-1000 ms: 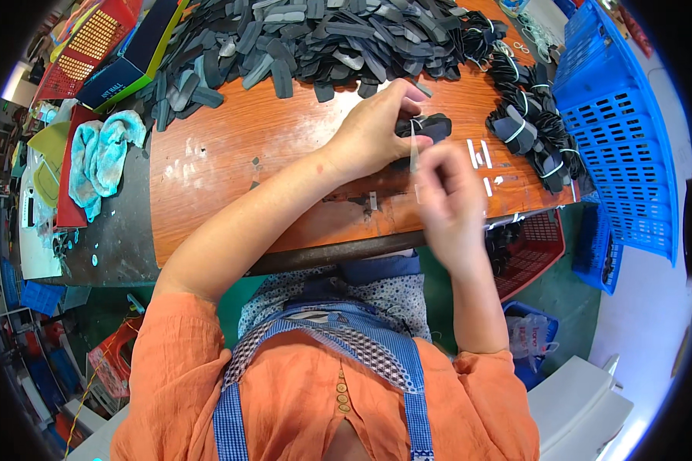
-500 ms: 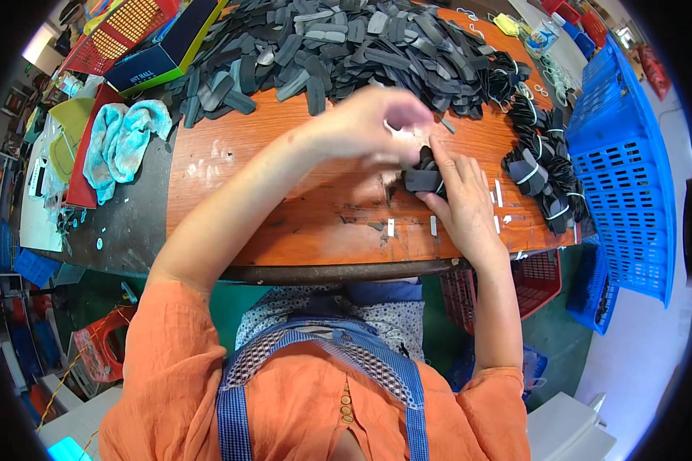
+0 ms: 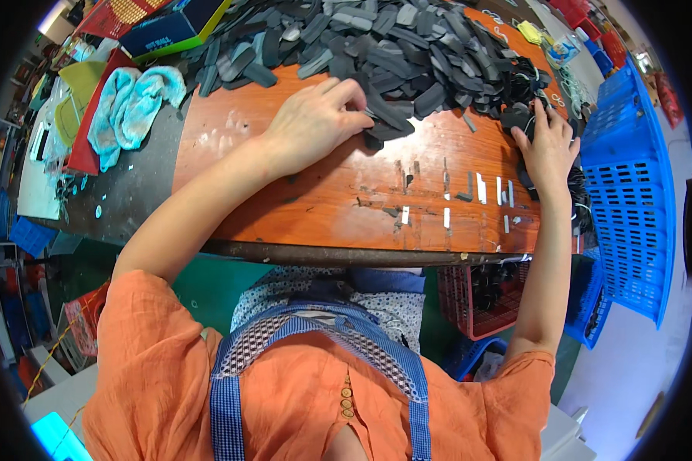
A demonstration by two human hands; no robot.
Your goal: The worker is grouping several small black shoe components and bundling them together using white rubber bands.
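Dark grey and black flat fabric-like strips lie in a large loose pile (image 3: 392, 58) across the far side of the wooden table. My left hand (image 3: 323, 119) is at the pile's near edge, thumb and fingers closed on a few dark strips (image 3: 388, 119). To the right, my right hand (image 3: 550, 150) rests with fingers spread on a row of black strip bundles (image 3: 521, 119) tied with white bands. Part of that row is hidden under the hand, so whether it touches one particular bundle cannot be made out.
Small white marks or strips (image 3: 482, 188) dot the wooden tabletop (image 3: 315, 203). A blue plastic crate (image 3: 627, 200) stands along the right edge. At left lie a light-blue cloth (image 3: 131, 111) and a box (image 3: 165, 31). A red basket (image 3: 477, 307) sits below the table.
The small banded bundle both hands were working on has left the middle. My right hand moved right and away to the tied bundles; my left hand moved left and took hold of strips.
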